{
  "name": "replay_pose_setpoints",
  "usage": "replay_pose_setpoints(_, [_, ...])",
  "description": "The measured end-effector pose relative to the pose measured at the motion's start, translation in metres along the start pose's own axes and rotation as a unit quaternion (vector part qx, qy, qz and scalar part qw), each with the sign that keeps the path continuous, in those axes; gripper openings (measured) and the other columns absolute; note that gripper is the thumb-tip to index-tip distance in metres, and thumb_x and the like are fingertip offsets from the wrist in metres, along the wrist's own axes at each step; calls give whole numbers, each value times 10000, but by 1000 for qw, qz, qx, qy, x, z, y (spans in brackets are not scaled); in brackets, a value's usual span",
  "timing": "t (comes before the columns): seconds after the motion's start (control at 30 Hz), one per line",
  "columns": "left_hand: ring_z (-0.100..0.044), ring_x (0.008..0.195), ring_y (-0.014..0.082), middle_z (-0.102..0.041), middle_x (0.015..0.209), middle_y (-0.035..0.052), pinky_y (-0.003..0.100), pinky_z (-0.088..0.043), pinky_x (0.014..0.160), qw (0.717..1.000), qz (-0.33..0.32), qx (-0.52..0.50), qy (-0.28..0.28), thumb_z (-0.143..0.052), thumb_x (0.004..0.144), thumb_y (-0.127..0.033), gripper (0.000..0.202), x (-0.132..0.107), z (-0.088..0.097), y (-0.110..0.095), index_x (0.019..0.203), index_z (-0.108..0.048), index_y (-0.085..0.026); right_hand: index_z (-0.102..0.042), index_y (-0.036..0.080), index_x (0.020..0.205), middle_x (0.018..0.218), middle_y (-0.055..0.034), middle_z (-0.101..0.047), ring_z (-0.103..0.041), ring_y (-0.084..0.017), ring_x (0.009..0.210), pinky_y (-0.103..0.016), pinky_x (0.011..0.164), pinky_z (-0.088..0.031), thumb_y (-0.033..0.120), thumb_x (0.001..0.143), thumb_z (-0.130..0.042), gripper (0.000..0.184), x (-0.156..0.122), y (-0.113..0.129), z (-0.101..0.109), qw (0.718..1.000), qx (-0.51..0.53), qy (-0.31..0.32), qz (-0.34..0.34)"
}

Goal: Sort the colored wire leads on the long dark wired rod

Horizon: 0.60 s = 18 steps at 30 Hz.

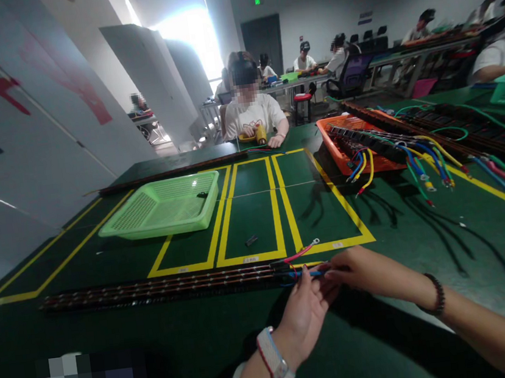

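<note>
A long dark strip assembly (163, 287) with copper-coloured rails lies across the near part of the table. At its right end come out red, yellow and blue wires; the red wire (301, 252) ends in a ring terminal and sticks up free. My left hand (305, 312), with a watch on its wrist, is closed around the blue wire (311, 273) just past the strip's end. My right hand (363, 268), wearing a dark beaded bracelet, pinches at the same wire bundle, its fingertips meeting those of the left. What lies between the fingertips is partly hidden.
A green basket (168, 221) holding a small black part stands beyond the strip. Near it lies a small dark piece (251, 240). An orange basket (326, 137) at the right carries wired strips with hanging cables (420, 168). A co-worker (255, 115) sits opposite with a yellow tool.
</note>
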<state>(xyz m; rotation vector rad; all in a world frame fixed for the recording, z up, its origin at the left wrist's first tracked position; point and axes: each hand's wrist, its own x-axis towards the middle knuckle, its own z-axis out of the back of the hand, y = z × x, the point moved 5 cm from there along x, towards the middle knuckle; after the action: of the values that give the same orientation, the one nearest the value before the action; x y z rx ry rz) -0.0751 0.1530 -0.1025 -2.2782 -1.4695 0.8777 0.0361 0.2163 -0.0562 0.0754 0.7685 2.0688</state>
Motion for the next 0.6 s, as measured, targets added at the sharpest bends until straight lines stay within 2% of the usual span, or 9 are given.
replay_pose_setpoints(0.07, [-626,1034,230,-673,1073,177,393,-410,986,999,16,31,12,-450,896,-493,468,0,0,4,1050,-616,-83,-668,166,716,667,-36,-651,-523,-117,574,-227,518,-296,340,880,-500,292,3,-4,1,999,-34,-32,-17])
replay_pose_setpoints(0.13, [-662,947,233,-693,1000,189,391,-454,914,997,35,72,20,-465,887,-501,477,0,0,8,1009,-623,-68,-646,166,678,628,-30,-633,-504,-117,548,-236,501,-269,361,880,-495,318,6,-9,-1,997,-54,-36,-33])
replay_pose_setpoints(0.27, [-692,688,224,-706,743,168,341,-511,673,988,58,137,33,-466,857,-555,503,-1,1,14,775,-611,-80,-625,158,640,568,-24,-599,-465,-105,487,-242,470,-241,380,875,-491,350,6,-12,-8,999,-35,-1,-34])
replay_pose_setpoints(0.37, [-674,584,206,-678,628,123,290,-492,539,978,82,182,68,-467,840,-562,510,-2,0,18,693,-597,-92,-630,155,647,543,-22,-585,-461,-98,462,-234,467,-259,401,886,-472,378,5,-12,-12,999,-3,30,-40])
replay_pose_setpoints(0.6, [-595,434,149,-598,476,44,245,-451,441,962,92,242,87,-460,816,-593,515,-3,2,19,618,-556,-127,-635,159,655,541,-18,-577,-441,-91,458,-235,464,-253,441,892,-479,400,6,-15,-15,998,-34,33,-42])
